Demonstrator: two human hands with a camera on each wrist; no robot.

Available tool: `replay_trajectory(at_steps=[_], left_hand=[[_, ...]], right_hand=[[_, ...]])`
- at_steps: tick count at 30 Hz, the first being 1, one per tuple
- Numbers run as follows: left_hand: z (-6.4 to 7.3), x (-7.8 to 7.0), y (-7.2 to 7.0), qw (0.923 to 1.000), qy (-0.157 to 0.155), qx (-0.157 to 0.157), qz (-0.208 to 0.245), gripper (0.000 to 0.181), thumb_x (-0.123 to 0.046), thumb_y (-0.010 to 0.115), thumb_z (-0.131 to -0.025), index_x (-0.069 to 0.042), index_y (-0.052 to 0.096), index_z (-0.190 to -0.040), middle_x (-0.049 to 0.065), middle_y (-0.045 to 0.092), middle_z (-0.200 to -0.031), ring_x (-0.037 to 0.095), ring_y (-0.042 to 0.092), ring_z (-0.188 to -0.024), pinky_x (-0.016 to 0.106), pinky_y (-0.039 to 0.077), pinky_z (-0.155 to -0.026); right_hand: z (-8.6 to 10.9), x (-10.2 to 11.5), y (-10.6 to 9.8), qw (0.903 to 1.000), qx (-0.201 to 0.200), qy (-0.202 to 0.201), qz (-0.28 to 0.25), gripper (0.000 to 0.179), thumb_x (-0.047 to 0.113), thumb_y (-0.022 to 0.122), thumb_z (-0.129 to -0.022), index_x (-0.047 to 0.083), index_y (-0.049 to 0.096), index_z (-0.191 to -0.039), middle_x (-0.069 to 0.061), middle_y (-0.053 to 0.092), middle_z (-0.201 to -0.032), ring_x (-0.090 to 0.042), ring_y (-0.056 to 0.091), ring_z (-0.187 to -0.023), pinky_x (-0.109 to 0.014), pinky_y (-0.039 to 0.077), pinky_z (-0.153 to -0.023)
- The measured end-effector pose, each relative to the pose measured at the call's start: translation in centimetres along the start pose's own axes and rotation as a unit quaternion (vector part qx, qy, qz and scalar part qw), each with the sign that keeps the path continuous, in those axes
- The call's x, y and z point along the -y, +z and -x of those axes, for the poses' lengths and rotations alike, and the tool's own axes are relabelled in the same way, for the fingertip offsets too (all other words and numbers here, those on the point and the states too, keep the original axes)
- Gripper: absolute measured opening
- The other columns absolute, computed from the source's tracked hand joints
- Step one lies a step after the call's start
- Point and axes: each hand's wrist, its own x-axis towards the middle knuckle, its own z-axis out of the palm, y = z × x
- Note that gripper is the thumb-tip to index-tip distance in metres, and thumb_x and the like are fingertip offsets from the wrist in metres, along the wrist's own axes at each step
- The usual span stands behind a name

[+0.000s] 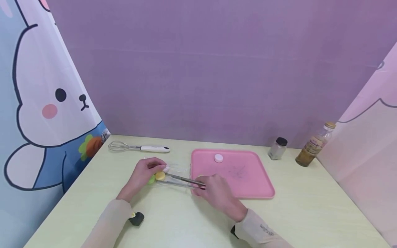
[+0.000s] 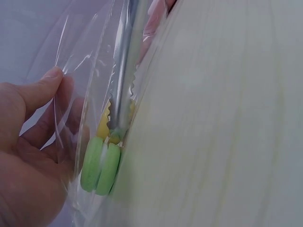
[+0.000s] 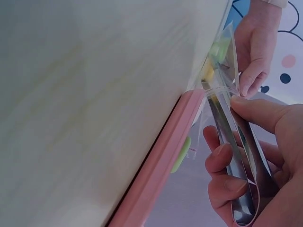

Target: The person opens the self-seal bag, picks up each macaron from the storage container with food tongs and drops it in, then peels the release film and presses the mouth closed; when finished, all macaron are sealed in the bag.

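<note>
My left hand (image 1: pixel 143 175) pinches the edge of a clear plastic bag (image 2: pixel 78 61) lying on the table. Inside it, a green macaron (image 2: pixel 100 165) sits with a yellow macaron (image 1: pixel 160 176) beside it. My right hand (image 1: pixel 218 193) grips metal tongs (image 1: pixel 186 179), whose toothed tips reach into the bag at the yellow macaron. Whether the tips press on it, I cannot tell. Near my left fingertips is a small pale piece (image 1: pixel 166 169). On the pink tray (image 1: pixel 260 187) lies a white macaron (image 1: pixel 218 158); another green macaron (image 3: pixel 181 155) shows past the tray's rim in the right wrist view.
A whisk (image 1: pixel 139 148) with a white handle lies at the back left. To the tray's right stand a glass jar (image 1: pixel 277 150) with a black lid and a corked bottle (image 1: pixel 314 146). A purple wall (image 1: pixel 217 75) closes off the back.
</note>
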Motion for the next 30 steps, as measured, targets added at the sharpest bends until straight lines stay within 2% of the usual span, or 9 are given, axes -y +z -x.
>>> replay_trajectory(at_steps=[5, 11, 16, 20, 27, 30], left_hand=[[0.0, 0.1, 0.1, 1.0, 0.005, -0.002, 0.001, 0.017, -0.016, 0.072, -0.096, -0.003, 0.075, -0.107, 0.004, 0.073, -0.104, 0.021, 0.063, -0.094, 0.026, 0.052, -0.08], [0.0, 0.2, 0.1, 0.9998, 0.015, -0.004, 0.01, 0.015, -0.013, 0.072, -0.096, -0.002, 0.075, -0.106, 0.009, 0.073, -0.104, 0.022, 0.064, -0.094, 0.025, 0.052, -0.08], [0.0, 0.2, 0.1, 1.0, 0.008, -0.004, -0.002, 0.015, -0.015, 0.071, -0.096, -0.004, 0.075, -0.106, 0.006, 0.073, -0.104, 0.02, 0.063, -0.093, 0.025, 0.052, -0.079], [0.0, 0.2, 0.0, 0.9999, 0.004, -0.005, -0.008, 0.016, -0.016, 0.071, -0.097, -0.004, 0.075, -0.106, 0.004, 0.073, -0.103, 0.019, 0.062, -0.092, 0.026, 0.051, -0.078], [-0.1, 0.3, 0.1, 0.9999, 0.002, -0.008, -0.011, 0.017, -0.015, 0.072, -0.096, -0.003, 0.075, -0.107, 0.004, 0.073, -0.103, 0.019, 0.063, -0.093, 0.025, 0.051, -0.079], [-0.1, 0.2, 0.2, 0.9999, 0.001, -0.007, -0.01, 0.017, -0.015, 0.071, -0.096, -0.002, 0.075, -0.108, 0.004, 0.073, -0.103, 0.019, 0.063, -0.093, 0.026, 0.051, -0.08]], right_hand=[[0.1, 0.0, 0.1, 0.9999, -0.008, -0.007, -0.001, 0.01, 0.026, 0.082, -0.086, 0.018, 0.075, -0.09, 0.012, 0.065, -0.073, 0.002, 0.044, -0.053, -0.017, 0.041, -0.047], [0.5, -0.1, -0.1, 0.9996, -0.021, -0.017, -0.004, 0.016, 0.027, 0.082, -0.086, 0.014, 0.078, -0.095, 0.01, 0.068, -0.074, 0.003, 0.044, -0.053, -0.017, 0.04, -0.047], [1.0, -0.6, -0.5, 0.9992, -0.031, -0.022, -0.01, 0.021, 0.031, 0.083, -0.085, 0.012, 0.078, -0.094, 0.01, 0.066, -0.072, 0.003, 0.043, -0.052, -0.016, 0.039, -0.044], [1.6, -0.9, -1.0, 0.9995, -0.029, -0.008, -0.008, 0.023, 0.032, 0.082, -0.086, 0.011, 0.078, -0.095, 0.011, 0.063, -0.071, 0.002, 0.042, -0.052, -0.018, 0.039, -0.045], [3.1, -1.6, -2.4, 0.9992, -0.033, 0.022, 0.002, 0.023, 0.027, 0.084, -0.084, 0.013, 0.078, -0.102, 0.008, 0.069, -0.079, 0.0, 0.049, -0.058, -0.019, 0.044, -0.051], [3.9, -2.0, -3.2, 0.9983, -0.036, 0.044, 0.0, 0.024, 0.028, 0.084, -0.083, 0.016, 0.078, -0.104, 0.012, 0.068, -0.079, 0.001, 0.048, -0.058, -0.019, 0.043, -0.05]])
